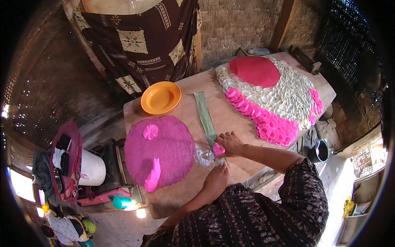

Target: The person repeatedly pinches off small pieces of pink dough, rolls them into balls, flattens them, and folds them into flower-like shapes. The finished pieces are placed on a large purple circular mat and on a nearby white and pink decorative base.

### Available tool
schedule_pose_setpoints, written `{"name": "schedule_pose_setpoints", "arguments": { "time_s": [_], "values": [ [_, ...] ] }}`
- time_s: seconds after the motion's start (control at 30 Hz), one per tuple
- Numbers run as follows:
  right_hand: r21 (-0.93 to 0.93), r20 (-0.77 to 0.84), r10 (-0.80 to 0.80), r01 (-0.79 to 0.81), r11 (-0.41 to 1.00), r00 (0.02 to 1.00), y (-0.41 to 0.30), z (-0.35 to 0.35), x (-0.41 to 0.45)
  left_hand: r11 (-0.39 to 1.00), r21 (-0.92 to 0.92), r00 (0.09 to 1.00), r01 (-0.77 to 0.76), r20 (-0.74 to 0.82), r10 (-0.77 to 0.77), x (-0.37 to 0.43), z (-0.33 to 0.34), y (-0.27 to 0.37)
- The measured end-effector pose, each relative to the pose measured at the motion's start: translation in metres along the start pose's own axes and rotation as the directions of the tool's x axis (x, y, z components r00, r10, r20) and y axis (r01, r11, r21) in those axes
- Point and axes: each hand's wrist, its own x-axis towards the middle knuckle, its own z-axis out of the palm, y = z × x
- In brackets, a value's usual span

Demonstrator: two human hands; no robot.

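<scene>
My right hand (pixel 230 144) holds a small piece of pink dough (pixel 218 149) over the lower part of a long green strip (pixel 204 114) on the table. My left hand (pixel 217 177) lies just below, its fingertips at the strip's near end; whether it grips anything is hard to tell. Clear plastic film (pixel 203 156) lies left of the hands. Farther left, a round purple mat (pixel 172 145) bears a pleated pink disc (pixel 150 132) and an elongated pink piece (pixel 153 176).
An orange plate (pixel 161 98) sits at the back left. Many ruffled white discs (pixel 287 89) and pink discs (pixel 274 129) cover the right side, with a red round mat (pixel 256 71) above. A white bucket (pixel 92 168) stands left of the wooden table (pixel 166 200).
</scene>
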Motion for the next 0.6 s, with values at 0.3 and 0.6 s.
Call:
{"name": "schedule_pose_setpoints", "arguments": {
  "time_s": [0.3,0.6],
  "values": [
    [-0.014,-0.034,-0.012,0.012,1.000,0.999,0.028,-0.001,0.042,0.998,-0.043,0.998,-0.041,0.039,0.043,0.008,-0.013,-0.002],
    [0.008,-0.021,0.094,-0.094,0.996,0.995,0.067,-0.013,0.113,0.993,-0.007,0.991,-0.115,-0.073,0.114,0.013,-0.005,-0.008]
  ]
}}
